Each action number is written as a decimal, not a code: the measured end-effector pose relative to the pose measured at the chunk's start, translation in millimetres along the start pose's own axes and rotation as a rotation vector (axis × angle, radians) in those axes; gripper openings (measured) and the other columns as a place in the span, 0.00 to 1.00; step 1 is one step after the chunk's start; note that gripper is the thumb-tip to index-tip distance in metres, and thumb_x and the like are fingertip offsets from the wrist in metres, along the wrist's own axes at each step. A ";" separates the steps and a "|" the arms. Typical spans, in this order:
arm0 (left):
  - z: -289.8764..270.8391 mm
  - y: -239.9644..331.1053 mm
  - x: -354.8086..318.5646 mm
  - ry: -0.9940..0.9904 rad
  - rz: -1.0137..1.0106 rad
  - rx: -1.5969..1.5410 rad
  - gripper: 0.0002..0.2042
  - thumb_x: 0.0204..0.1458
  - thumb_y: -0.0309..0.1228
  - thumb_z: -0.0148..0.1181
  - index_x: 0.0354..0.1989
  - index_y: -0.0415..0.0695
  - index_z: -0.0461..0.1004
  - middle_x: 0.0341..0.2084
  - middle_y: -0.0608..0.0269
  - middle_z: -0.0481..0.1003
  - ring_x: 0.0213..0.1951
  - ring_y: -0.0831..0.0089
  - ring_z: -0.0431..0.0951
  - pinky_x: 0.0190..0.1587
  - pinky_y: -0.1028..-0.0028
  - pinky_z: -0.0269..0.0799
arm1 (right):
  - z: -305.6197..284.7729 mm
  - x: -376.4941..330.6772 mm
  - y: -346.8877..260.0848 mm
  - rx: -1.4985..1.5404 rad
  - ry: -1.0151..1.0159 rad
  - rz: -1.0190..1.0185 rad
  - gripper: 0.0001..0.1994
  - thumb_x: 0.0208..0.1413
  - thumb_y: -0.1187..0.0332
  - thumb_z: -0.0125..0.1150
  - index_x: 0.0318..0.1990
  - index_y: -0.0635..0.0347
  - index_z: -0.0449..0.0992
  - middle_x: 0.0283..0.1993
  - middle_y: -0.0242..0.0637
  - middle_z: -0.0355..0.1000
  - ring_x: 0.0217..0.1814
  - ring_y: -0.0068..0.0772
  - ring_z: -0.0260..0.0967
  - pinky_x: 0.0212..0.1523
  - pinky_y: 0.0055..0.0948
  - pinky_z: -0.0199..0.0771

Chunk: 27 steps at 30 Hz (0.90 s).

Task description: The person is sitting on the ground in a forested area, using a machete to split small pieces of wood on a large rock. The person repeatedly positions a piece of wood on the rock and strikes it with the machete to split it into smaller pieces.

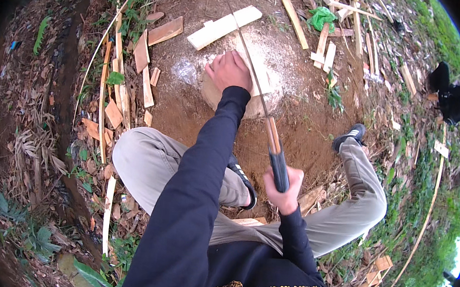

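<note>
My right hand [284, 188] is closed round the dark grip of a handsaw [274, 142]. Its thin blade runs forward and slightly left, seen nearly edge-on, past my left hand [229, 71]. That hand presses down with bent fingers on a pale piece of wood [263, 83], just left of the blade. Much of this piece is hidden under the hand or washed out by bright light. It lies on a round tree stump [212, 95] strewn with sawdust. Just beyond my left fingers rests a pale plank [224, 28].
Wood offcuts [165, 31] and long strips [103, 92] lie to the left. At the far right are a wood pile [351, 8], a green plastic bag [322, 18] and a black bag [456, 99]. My bent legs [146, 155] flank the stump's near side.
</note>
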State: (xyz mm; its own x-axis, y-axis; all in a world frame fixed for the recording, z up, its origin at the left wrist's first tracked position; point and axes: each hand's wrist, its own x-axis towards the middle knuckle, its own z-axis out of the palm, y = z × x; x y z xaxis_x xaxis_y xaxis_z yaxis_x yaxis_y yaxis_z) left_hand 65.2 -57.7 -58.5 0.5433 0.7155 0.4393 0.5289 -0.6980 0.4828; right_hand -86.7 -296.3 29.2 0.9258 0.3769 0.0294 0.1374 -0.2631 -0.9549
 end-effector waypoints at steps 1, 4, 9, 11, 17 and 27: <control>-1.1 1.2 0.6 -0.030 -0.014 0.000 0.13 0.61 0.35 0.47 0.29 0.45 0.76 0.29 0.59 0.78 0.46 0.62 0.73 0.61 0.52 0.53 | -0.2 -2.0 2.1 0.003 -0.003 0.003 0.05 0.43 0.77 0.63 0.21 0.61 0.73 0.16 0.35 0.67 0.16 0.24 0.68 0.21 0.25 0.66; -3.4 4.4 -1.5 -0.066 -0.031 0.027 0.13 0.61 0.35 0.47 0.29 0.45 0.77 0.30 0.60 0.78 0.46 0.63 0.73 0.61 0.53 0.53 | -4.0 -15.0 3.5 0.011 -0.038 0.043 0.05 0.41 0.74 0.65 0.22 0.61 0.74 0.16 0.40 0.68 0.16 0.32 0.71 0.21 0.30 0.68; -0.4 -2.0 -2.3 0.082 0.035 -0.032 0.15 0.62 0.37 0.45 0.29 0.44 0.75 0.28 0.55 0.76 0.42 0.58 0.74 0.59 0.54 0.54 | -8.9 -12.1 0.2 0.011 -0.033 -0.009 0.05 0.41 0.74 0.64 0.21 0.60 0.73 0.15 0.38 0.66 0.15 0.30 0.68 0.20 0.28 0.67; -2.8 -3.6 1.7 0.010 0.006 -0.028 0.14 0.62 0.37 0.45 0.29 0.44 0.75 0.28 0.55 0.76 0.43 0.58 0.74 0.60 0.54 0.54 | 0.4 9.6 -5.1 0.055 -0.020 0.027 0.06 0.41 0.74 0.64 0.21 0.60 0.72 0.14 0.38 0.65 0.14 0.28 0.67 0.20 0.28 0.66; -3.0 2.1 0.3 0.013 -0.001 -0.007 0.15 0.63 0.38 0.44 0.33 0.45 0.77 0.31 0.56 0.77 0.45 0.60 0.74 0.63 0.52 0.51 | -16.7 -32.0 -7.2 0.035 -0.013 0.019 0.08 0.41 0.74 0.65 0.18 0.59 0.71 0.13 0.36 0.65 0.13 0.27 0.64 0.19 0.28 0.65; -2.6 1.0 2.5 0.130 0.054 0.009 0.15 0.61 0.38 0.47 0.28 0.45 0.76 0.29 0.56 0.77 0.43 0.60 0.75 0.57 0.56 0.57 | -13.4 -30.2 0.3 0.034 -0.008 -0.019 0.09 0.40 0.72 0.65 0.17 0.60 0.69 0.12 0.37 0.61 0.12 0.29 0.65 0.19 0.30 0.65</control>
State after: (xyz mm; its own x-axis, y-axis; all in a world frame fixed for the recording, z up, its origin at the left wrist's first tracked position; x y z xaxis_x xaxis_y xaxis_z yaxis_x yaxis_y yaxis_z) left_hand 65.4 -56.5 -55.0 0.4820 0.6746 0.5590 0.5075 -0.7351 0.4495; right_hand -109.8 -319.7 32.0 0.9202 0.3888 0.0453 0.1426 -0.2251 -0.9638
